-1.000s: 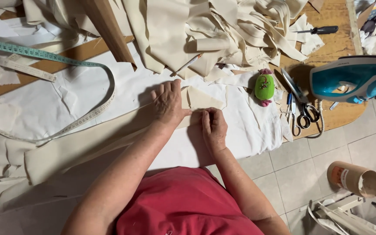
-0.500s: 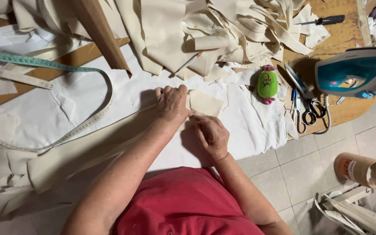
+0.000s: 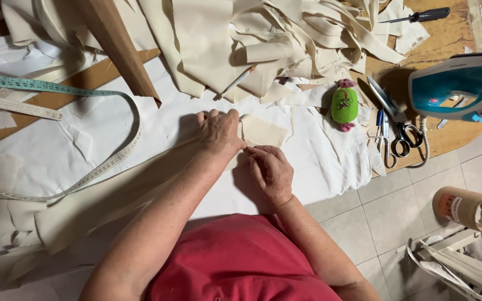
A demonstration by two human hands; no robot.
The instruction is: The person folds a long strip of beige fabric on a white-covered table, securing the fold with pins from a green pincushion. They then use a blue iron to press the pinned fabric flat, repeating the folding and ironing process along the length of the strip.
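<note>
Pressing flat, the left hand (image 3: 218,132) pins a small cream fabric piece (image 3: 262,131) to the white-covered bench (image 3: 319,161), while the right hand (image 3: 270,171) pinches its near edge with curled fingers. That piece lies mid-bench near the front edge, with a green pincushion (image 3: 344,105), scissors (image 3: 393,124) and a teal iron (image 3: 459,85) toward the right end.

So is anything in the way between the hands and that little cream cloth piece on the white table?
Nothing visible is. The left hand lies flat on the small cream fabric piece, and the right hand touches its near edge. The green pincushion and the metal scissors lie off to the right, apart from both hands.
</note>
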